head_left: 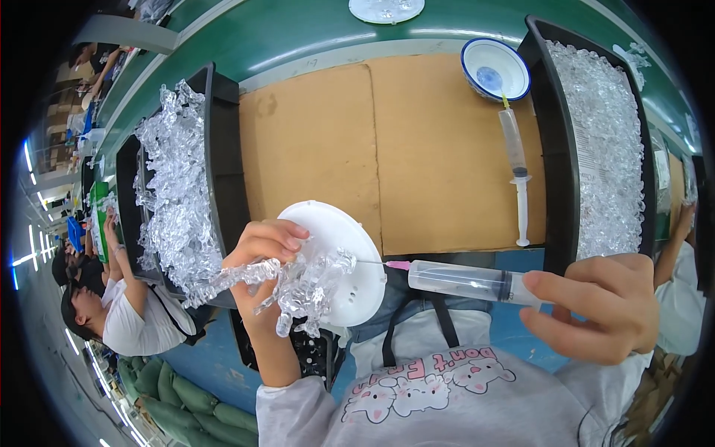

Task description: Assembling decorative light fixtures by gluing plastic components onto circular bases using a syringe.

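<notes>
My left hand (262, 257) is closed round a white round disc (339, 231) with a cluster of clear plastic pieces (313, 287) on it. One long, twisted clear piece (231, 279) sticks out leftward past my fingers. In my right hand (596, 305) I grip a clear syringe (462, 281) by its plunger end. It lies nearly level, and its pink-hubbed needle reaches the clear pieces at the disc; whether the tip touches them I cannot tell. A second syringe (514, 153) lies on the cardboard, its yellow-green tip in a blue-rimmed white bowl (495, 68).
Brown cardboard (313, 134) covers the green table. A black bin (227, 164) of long clear pieces stands left, another black bin (555, 156) of small clear pieces right. A white disc (386, 9) lies at the far edge. Co-workers sit left (141, 316) and right.
</notes>
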`<control>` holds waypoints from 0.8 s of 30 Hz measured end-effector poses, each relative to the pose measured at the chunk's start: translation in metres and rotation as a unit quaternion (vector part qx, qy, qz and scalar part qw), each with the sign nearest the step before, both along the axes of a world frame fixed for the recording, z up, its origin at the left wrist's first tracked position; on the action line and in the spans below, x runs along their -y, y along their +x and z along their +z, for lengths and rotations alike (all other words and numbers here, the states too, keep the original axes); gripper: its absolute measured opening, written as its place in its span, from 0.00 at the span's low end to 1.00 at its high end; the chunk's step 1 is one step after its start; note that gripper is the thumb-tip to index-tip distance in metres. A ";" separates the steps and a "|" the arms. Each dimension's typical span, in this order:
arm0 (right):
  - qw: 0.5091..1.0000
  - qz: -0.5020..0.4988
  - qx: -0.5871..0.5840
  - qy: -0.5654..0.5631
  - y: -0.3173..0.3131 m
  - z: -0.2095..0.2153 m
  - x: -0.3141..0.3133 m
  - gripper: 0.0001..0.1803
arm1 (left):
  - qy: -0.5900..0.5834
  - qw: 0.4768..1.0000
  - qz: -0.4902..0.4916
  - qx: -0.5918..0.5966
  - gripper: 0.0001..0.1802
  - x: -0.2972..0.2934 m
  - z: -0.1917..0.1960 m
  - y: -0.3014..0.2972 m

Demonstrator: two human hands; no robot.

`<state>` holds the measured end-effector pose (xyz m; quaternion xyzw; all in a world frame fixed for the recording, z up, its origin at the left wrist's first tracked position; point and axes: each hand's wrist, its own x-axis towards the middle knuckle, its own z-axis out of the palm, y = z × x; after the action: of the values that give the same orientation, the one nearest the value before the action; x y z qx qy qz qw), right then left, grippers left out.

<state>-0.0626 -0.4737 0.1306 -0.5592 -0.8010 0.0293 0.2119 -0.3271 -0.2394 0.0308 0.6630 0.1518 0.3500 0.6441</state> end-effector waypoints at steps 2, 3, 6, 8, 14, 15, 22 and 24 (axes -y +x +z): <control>1.000 0.006 0.004 0.010 -0.001 0.000 -0.002 0.18 | 0.018 1.000 -0.004 -0.001 0.06 -0.001 0.001 -0.003; 1.000 0.007 0.011 0.018 -0.001 0.000 -0.002 0.18 | 0.033 0.999 -0.011 -0.001 0.06 -0.002 0.001 -0.004; 0.999 0.014 0.022 0.033 -0.003 -0.001 -0.003 0.15 | 0.042 0.999 -0.012 0.003 0.05 -0.002 0.000 -0.007; 0.999 0.007 0.025 0.043 -0.007 0.000 -0.003 0.15 | 0.036 0.999 -0.008 0.009 0.05 -0.002 0.001 -0.008; 0.999 -0.006 0.035 0.024 -0.013 0.007 -0.001 0.14 | 0.036 0.999 -0.017 0.018 0.04 -0.003 0.000 -0.006; 0.999 -0.016 0.039 0.000 -0.014 0.011 -0.001 0.14 | 0.030 0.999 -0.016 0.015 0.05 -0.004 -0.002 -0.004; 0.927 -0.271 -0.230 -0.122 -0.058 -0.047 0.007 0.18 | 0.011 0.988 0.111 -0.105 0.08 -0.029 -0.035 -0.016; 0.893 -0.375 -0.241 -0.056 -0.085 -0.071 -0.003 0.18 | -0.015 0.982 0.148 -0.115 0.10 -0.045 -0.059 -0.020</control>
<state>-0.1479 -0.4706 0.0599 -0.8049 -0.4530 0.1259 0.3619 -0.3473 -0.1941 -0.0285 0.6592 0.3270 0.3604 0.5733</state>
